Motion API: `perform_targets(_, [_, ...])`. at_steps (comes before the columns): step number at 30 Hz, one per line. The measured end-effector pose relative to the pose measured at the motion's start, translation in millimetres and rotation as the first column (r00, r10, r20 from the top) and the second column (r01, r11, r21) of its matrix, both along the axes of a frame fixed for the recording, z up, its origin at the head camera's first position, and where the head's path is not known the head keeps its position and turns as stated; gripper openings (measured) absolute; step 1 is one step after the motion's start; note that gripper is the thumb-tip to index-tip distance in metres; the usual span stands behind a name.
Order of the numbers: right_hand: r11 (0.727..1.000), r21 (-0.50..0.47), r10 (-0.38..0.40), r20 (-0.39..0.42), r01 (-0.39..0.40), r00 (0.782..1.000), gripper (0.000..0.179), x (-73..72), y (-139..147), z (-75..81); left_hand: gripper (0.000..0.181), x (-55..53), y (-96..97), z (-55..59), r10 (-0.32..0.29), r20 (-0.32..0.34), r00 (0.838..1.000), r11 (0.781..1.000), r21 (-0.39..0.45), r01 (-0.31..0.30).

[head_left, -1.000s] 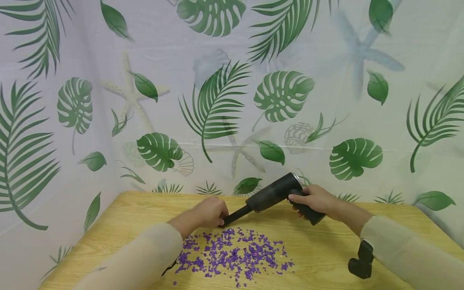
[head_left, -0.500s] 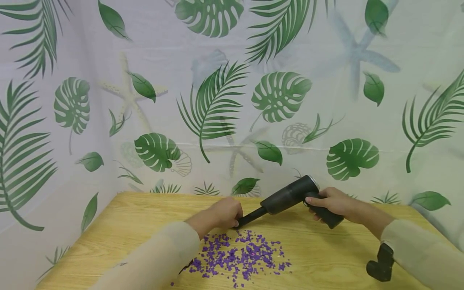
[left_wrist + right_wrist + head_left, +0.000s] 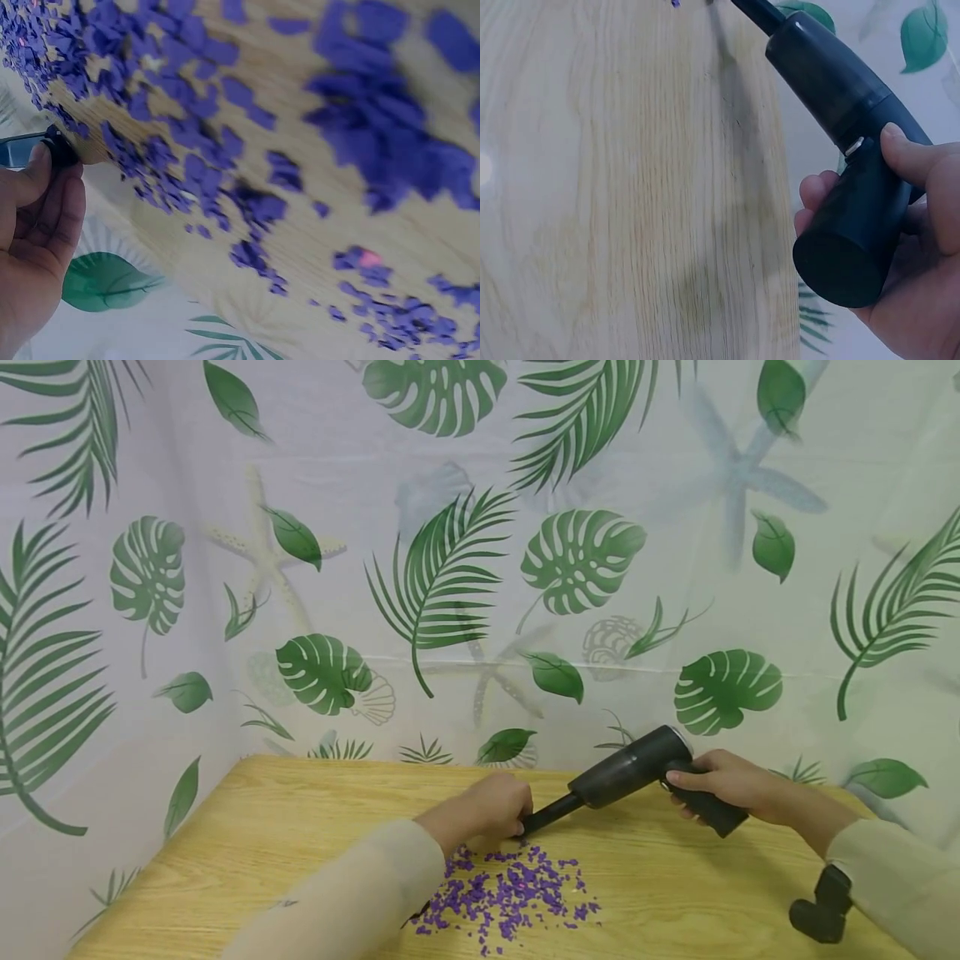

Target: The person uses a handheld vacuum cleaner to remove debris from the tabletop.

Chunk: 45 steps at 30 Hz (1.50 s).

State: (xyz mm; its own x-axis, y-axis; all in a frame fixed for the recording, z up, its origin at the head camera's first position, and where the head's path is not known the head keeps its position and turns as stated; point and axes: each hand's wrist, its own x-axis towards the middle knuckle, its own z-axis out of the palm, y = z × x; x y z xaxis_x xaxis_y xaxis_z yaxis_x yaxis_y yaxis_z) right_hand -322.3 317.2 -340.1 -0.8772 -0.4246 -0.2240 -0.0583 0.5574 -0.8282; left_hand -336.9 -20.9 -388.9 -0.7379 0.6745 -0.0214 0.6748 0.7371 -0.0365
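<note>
A black handheld vacuum cleaner [image 3: 626, 770] slants over the table, its narrow nozzle [image 3: 551, 814] pointing down to the left. My right hand [image 3: 723, 781] grips its handle [image 3: 855, 225], thumb near the joint with the body in the right wrist view. Near the nozzle's tip my left hand [image 3: 495, 806] pinches the tube; in the left wrist view the thumb and fingers of that left hand [image 3: 37, 217] close on the black end. Small purple scraps [image 3: 517, 889] lie scattered just in front of the tip, and the left sleeve hides some of them.
The wooden table [image 3: 300, 827] carries the scraps near its middle. Behind it hangs a white leaf-print curtain [image 3: 465, 568], close beyond the far edge. A black wrist-worn device [image 3: 822, 906] hangs under the right sleeve.
Both hands and the vacuum cleaner have moved to the right along the far side of the scraps. Fewer purple scraps show on the left, where the left sleeve now covers the table.
</note>
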Motion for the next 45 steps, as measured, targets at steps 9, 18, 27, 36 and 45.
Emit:
perform_targets(9, [1.0, -0.004, 0.009, 0.008, -0.009, 1.0, 0.044, -3.9, 19.8, -1.9, 0.006, 2.6, 18.4, 1.3, -0.003, -0.003, 1.0, 1.0, -0.024, 0.003])
perform_targets(18, [0.999, 0.022, 0.042, 0.055, -0.044, 0.998, 0.044, 3.1, 51.9, 1.2, 0.006, 20.5, 50.2, 5.0, -0.003, -0.019, 1.0, 0.999, -0.035, 0.002])
perform_targets(27, [0.998, 0.052, 0.041, 0.115, -0.047, 0.993, 0.042, 2.8, 76.6, 1.8, 0.011, 43.5, 75.3, 4.7, 0.036, -0.053, 0.998, 0.997, -0.068, -0.04])
perform_targets(36, [0.994, 0.008, 0.108, 0.142, -0.11, 0.984, 0.036, 1.5, 80.4, 3.7, 0.021, 58.8, 77.1, 6.4, -0.003, -0.041, 0.999, 1.0, -0.015, 0.002])
perform_targets(45, [0.985, -0.014, 0.17, 0.144, -0.17, 0.975, 0.031, -0.3, 84.1, 3.1, 0.021, 75.2, 83.7, 5.9, 0.042, -0.046, 0.998, 0.999, 0.02, -0.041])
